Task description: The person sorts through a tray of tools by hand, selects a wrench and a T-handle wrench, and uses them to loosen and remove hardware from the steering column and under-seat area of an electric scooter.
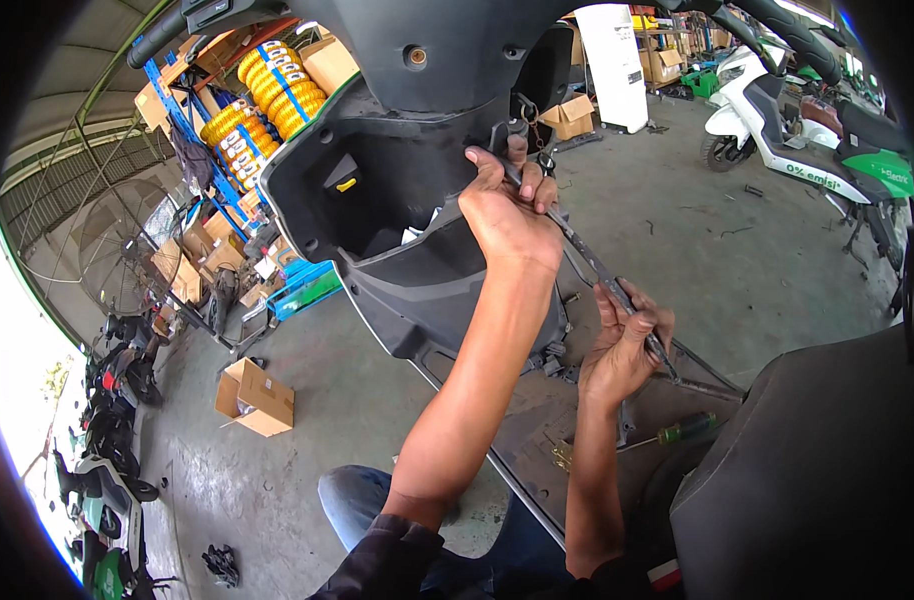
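A long, narrow, dark grey strip (589, 256) slants down to the right in front of the scooter's black front panel (447, 285). My left hand (514, 215) grips its upper end, thumb and fingers closed around it beside the panel's open storage pocket (392, 205). Lower down, my right hand (629, 345) is closed on the strip's other end, above the footboard. Whether the strip is metal or plastic, I cannot tell. A chain with a ring (543, 158) hangs just above my left fingers.
A green-handled screwdriver (685, 428) and small brass-coloured screws (563, 456) lie on the footboard (537, 420). The black seat (807, 450) rises at right. An open cardboard box (257, 397) sits on the floor at left. A white and green scooter (797, 150) stands far right.
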A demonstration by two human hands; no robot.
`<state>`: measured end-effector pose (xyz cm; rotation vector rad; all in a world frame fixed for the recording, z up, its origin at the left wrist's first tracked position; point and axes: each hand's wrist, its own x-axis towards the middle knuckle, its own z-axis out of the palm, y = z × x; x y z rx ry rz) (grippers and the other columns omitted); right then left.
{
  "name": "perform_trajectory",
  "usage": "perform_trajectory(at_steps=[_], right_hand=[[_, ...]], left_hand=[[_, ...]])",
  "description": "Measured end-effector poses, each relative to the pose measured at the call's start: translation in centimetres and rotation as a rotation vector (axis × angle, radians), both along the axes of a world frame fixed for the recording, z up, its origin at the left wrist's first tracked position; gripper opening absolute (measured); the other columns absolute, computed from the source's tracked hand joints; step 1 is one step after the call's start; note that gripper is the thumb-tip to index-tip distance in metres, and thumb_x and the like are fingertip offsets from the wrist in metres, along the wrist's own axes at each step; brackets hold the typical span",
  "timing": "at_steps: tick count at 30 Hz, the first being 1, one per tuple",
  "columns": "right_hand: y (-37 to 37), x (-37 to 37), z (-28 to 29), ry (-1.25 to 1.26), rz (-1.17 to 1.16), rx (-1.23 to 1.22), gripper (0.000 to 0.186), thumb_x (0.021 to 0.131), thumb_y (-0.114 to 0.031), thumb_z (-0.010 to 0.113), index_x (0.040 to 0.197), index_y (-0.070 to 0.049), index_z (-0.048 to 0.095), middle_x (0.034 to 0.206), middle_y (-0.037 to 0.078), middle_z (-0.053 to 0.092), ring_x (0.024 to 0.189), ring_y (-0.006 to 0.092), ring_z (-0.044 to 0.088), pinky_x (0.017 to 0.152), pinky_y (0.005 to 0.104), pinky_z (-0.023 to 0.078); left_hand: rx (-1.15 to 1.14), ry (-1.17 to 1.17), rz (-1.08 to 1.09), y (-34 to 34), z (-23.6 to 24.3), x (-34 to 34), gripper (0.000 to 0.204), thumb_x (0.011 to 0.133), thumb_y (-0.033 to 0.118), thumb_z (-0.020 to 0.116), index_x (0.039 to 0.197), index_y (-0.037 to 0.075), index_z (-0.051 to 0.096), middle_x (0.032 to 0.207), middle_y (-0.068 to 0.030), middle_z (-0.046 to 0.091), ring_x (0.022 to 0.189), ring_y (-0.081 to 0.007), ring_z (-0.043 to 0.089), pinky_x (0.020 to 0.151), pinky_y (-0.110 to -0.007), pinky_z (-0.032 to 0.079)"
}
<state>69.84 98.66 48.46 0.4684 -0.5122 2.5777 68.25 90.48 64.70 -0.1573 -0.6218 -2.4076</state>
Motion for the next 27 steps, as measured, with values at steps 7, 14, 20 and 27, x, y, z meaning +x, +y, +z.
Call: perform_trajectory(at_steps=[7,14,20,27], right_hand=[[0.7,0.6,-0.4,0.179,0.288,-0.062,0.03,0.094,-0.02,0.068,0.12,-0.01,0.057,0.134,0.011,0.058,0.137,0.0341,0.047,0.113,0.0477,0.045],[-2.4,0.0,-1.5,0.057,0.299,-0.238,0.022,0.094,-0.02,0.069,0.111,-0.009,0.06,0.128,0.008,0.062,0.133,0.0305,0.052,0.108,0.0419,0.05],[-0.7,1.6,2.6,-0.152,0.162,-0.126,0.039,0.092,-0.034,0.071,0.114,-0.005,0.058,0.124,0.009,0.063,0.12,0.0237,0.06,0.103,0.0345,0.052],[-0.5,2.5,3.1,-0.123,0.258,-0.208,0.039,0.094,-0.029,0.069,0.118,-0.001,0.056,0.13,0.016,0.06,0.123,0.0228,0.059,0.107,0.0389,0.05]], left_hand=[[-0.028,-0.016,0.043,-0.3,-0.1,0.2,0.028,0.106,0.039,0.042,0.097,0.02,0.06,0.103,0.0019,0.068,0.06,-0.0123,0.039,0.054,-0.025,0.031],[-0.121,-0.034,0.039,-0.4,-0.7,0.1,0.037,0.106,0.047,0.04,0.108,0.017,0.062,0.098,0.0016,0.069,0.075,-0.0174,0.048,0.067,-0.031,0.038],[-0.059,-0.058,0.049,0.5,0.0,0.7,0.041,0.105,0.047,0.044,0.099,0.009,0.057,0.094,-0.0021,0.065,0.065,-0.0151,0.046,0.062,-0.03,0.037],[-0.007,-0.043,0.073,0.6,0.0,0.0,0.029,0.107,0.039,0.042,0.095,0.015,0.056,0.081,0.0038,0.052,0.056,-0.011,0.032,0.054,-0.028,0.028]])
